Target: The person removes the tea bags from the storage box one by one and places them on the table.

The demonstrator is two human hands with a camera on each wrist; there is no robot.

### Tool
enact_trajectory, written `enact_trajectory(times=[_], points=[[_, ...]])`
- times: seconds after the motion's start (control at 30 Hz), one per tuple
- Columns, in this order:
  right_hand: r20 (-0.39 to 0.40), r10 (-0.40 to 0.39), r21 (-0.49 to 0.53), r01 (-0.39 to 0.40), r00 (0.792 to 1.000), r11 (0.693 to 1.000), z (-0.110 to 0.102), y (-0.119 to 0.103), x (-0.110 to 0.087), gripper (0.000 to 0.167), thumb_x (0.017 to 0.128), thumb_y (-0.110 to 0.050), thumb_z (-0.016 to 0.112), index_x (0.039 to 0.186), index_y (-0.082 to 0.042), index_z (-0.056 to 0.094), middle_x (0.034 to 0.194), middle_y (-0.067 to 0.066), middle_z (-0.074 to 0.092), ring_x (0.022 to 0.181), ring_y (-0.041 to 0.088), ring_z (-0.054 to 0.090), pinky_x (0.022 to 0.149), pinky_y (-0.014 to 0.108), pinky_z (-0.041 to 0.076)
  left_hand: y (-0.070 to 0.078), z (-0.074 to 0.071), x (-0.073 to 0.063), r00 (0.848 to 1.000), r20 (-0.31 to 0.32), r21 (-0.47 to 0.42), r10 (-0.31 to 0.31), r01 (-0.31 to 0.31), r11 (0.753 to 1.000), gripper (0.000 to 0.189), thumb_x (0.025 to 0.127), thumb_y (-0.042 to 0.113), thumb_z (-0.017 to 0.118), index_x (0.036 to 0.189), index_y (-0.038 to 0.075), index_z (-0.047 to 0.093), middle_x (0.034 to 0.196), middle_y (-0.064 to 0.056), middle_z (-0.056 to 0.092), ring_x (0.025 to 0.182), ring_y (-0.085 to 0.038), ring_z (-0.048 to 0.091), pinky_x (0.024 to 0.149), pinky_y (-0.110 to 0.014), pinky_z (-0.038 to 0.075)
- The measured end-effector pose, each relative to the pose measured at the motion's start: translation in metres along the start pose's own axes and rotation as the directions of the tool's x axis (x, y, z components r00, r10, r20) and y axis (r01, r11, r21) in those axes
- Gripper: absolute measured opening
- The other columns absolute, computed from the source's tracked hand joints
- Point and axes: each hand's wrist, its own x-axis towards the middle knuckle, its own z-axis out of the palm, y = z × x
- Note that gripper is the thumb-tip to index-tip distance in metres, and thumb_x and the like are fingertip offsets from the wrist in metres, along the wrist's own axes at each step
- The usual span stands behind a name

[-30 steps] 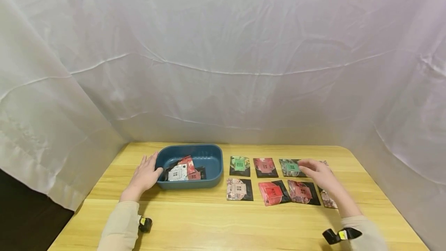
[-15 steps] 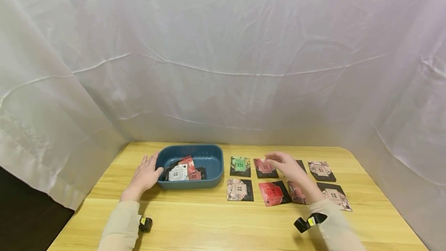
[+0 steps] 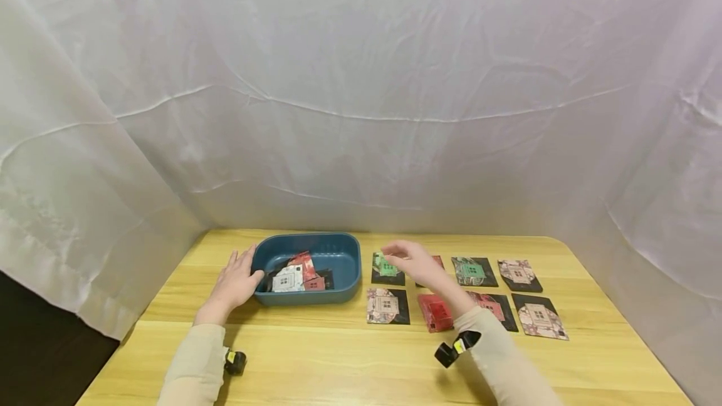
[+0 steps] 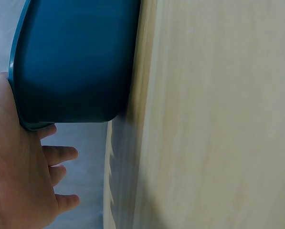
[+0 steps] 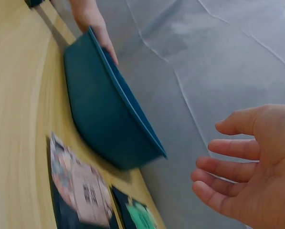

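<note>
My left hand (image 3: 235, 281) rests against the left end of a dark blue plastic bin (image 3: 344, 296), fingers extended; in the left wrist view the hand (image 4: 18, 162) touches the bin's corner (image 4: 75, 71). Inside the bin lie several sachets, among them a white one (image 3: 286, 279) and a red one (image 3: 304, 263). My right hand (image 3: 414, 263) hovers over the table, partly covering a green-labelled sachet (image 3: 386, 274) and a red-labelled one (image 3: 439, 262) behind it. The right wrist view has this hand (image 5: 257, 167) with loosely bent fingers and nothing held.
Two rows of sachets lie on the wooden table (image 3: 338, 362), including a pink-labelled one (image 3: 389, 307), a bright red one (image 3: 434, 312), a green one (image 3: 472, 272) and a pale one (image 3: 540, 317). White cloth (image 3: 395, 111) hangs behind and at the sides.
My right hand has swept left over the back row, from the green sachet at right to the leftmost green one. My left hand, the bin and the sachets have stayed put.
</note>
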Motion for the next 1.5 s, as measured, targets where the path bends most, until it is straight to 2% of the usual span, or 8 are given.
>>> enact_trajectory(times=[0.4,0.63,0.83,0.93,1.17,1.27,1.4,1.5], points=[[0.082,-0.065,0.039,0.062,0.995,0.997,0.047,-0.035,0.027,0.031,0.098,-0.026,0.056,0.125,-0.011,0.063,0.123,0.008,0.066,0.113,0.026,0.062,0.095,0.044,0.052,-0.002,0.002,-0.001,1.000,-0.003,-0.002,0.002,-0.002,1.000,0.071,0.099,0.029,0.042,0.157,0.005,0.008,0.159,-0.029,0.016,0.148,-0.050,0.000,0.113,-0.072,0.007],[0.162,-0.025,0.155,0.000,0.986,0.988,0.079,-0.042,0.042,0.026,0.099,-0.026,0.056,0.121,-0.015,0.065,0.122,0.006,0.065,0.112,0.023,0.062,0.095,0.043,0.053,-0.002,0.001,-0.001,1.000,-0.011,0.001,0.004,-0.004,1.000,0.071,0.099,0.029,0.042,0.157,0.004,0.010,0.159,-0.030,0.017,0.148,-0.051,0.001,0.113,-0.072,0.008],[0.205,-0.009,0.201,-0.033,0.979,0.979,0.107,-0.047,0.056,0.029,0.098,-0.024,0.058,0.120,-0.006,0.065,0.115,0.010,0.067,0.106,0.035,0.065,0.093,0.053,0.052,-0.001,0.001,-0.001,1.000,-0.001,-0.010,0.000,0.000,1.000,0.071,0.099,0.029,0.042,0.157,0.005,0.009,0.159,-0.029,0.016,0.148,-0.050,-0.001,0.114,-0.072,0.007],[0.216,0.003,0.206,-0.048,0.976,0.977,0.118,-0.051,0.062,0.030,0.097,-0.021,0.058,0.120,-0.003,0.066,0.113,0.011,0.068,0.105,0.034,0.065,0.091,0.051,0.053,-0.002,0.001,-0.001,1.000,0.000,-0.013,-0.001,0.001,1.000,0.071,0.099,0.029,0.042,0.157,0.005,0.009,0.159,-0.029,0.016,0.148,-0.050,-0.001,0.113,-0.072,0.007],[0.230,0.072,0.232,-0.127,0.970,0.964,0.137,-0.057,0.074,0.025,0.095,-0.020,0.060,0.113,-0.003,0.068,0.105,0.010,0.070,0.094,0.024,0.067,0.078,0.036,0.056,-0.002,0.001,0.000,1.000,-0.008,-0.008,-0.001,0.001,1.000,0.071,0.099,0.029,0.042,0.157,0.005,0.009,0.159,-0.029,0.017,0.148,-0.050,-0.001,0.113,-0.073,0.008],[0.242,0.099,0.250,-0.161,0.965,0.955,0.144,-0.058,0.077,0.024,0.095,-0.020,0.061,0.111,-0.003,0.069,0.098,0.013,0.070,0.083,0.021,0.066,0.070,0.031,0.055,-0.002,0.001,-0.001,1.000,-0.008,-0.006,-0.001,0.001,1.000,0.071,0.099,0.029,0.042,0.157,0.005,0.009,0.159,-0.029,0.017,0.148,-0.050,-0.001,0.113,-0.073,0.007],[0.242,0.133,0.253,-0.195,0.961,0.948,0.149,-0.059,0.080,0.022,0.096,-0.018,0.059,0.108,-0.003,0.069,0.087,0.013,0.066,0.066,0.017,0.054,0.059,0.026,0.045,-0.001,0.001,-0.001,1.000,-0.009,-0.004,-0.003,0.002,1.000,0.071,0.099,0.029,0.042,0.157,0.005,0.010,0.159,-0.029,0.017,0.148,-0.050,0.000,0.113,-0.073,0.008],[0.250,0.149,0.263,-0.215,0.957,0.941,0.150,-0.059,0.082,0.022,0.096,-0.018,0.058,0.109,-0.003,0.068,0.081,0.009,0.060,0.062,0.017,0.047,0.057,0.026,0.040,-0.001,0.001,0.000,1.000,-0.009,-0.001,-0.004,0.004,1.000,0.071,0.099,0.029,0.042,0.157,0.005,0.009,0.159,-0.029,0.017,0.148,-0.050,0.000,0.113,-0.073,0.008]])
